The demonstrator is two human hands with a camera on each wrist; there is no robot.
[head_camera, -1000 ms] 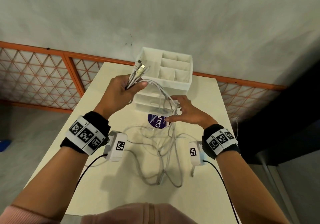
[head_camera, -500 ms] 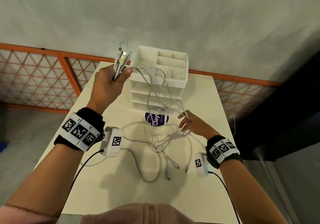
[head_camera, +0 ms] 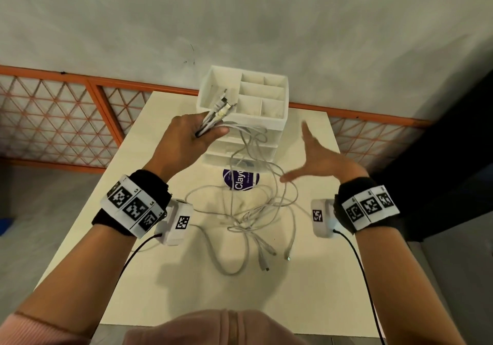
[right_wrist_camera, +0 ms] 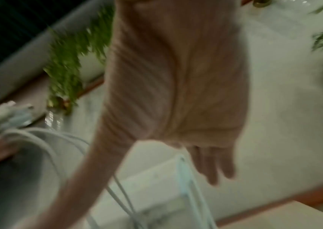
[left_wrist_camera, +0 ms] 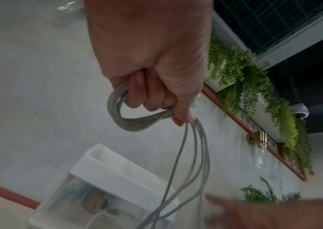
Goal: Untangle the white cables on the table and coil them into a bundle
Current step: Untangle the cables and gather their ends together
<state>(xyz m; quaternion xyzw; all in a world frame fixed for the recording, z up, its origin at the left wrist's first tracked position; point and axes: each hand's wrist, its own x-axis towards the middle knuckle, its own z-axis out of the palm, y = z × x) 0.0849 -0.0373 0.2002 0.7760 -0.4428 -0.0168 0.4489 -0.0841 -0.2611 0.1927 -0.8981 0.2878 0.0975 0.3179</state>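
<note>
Your white cables (head_camera: 248, 174) are thin and still tangled: one end is gathered into a raised bunch, connectors pointing up and away from you. The strands hang to a loose knot mid-table (head_camera: 128, 251), free plugs trailing toward the near edge.

Cables (head_camera: 256, 211) on the table (head_camera: 306, 278), organizer (head_camera: 269, 120) behind.
Sticker (head_camera: 240, 180) lies between them; cable ends rise leftward into the left hand (head_camera: 186, 141).

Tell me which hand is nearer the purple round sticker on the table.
Right. The right hand hovers open just right of the purple sticker, thumb tip reaching toward it. The left hand is raised up and to the left, gripping the white cables beside the white organizer.
</note>
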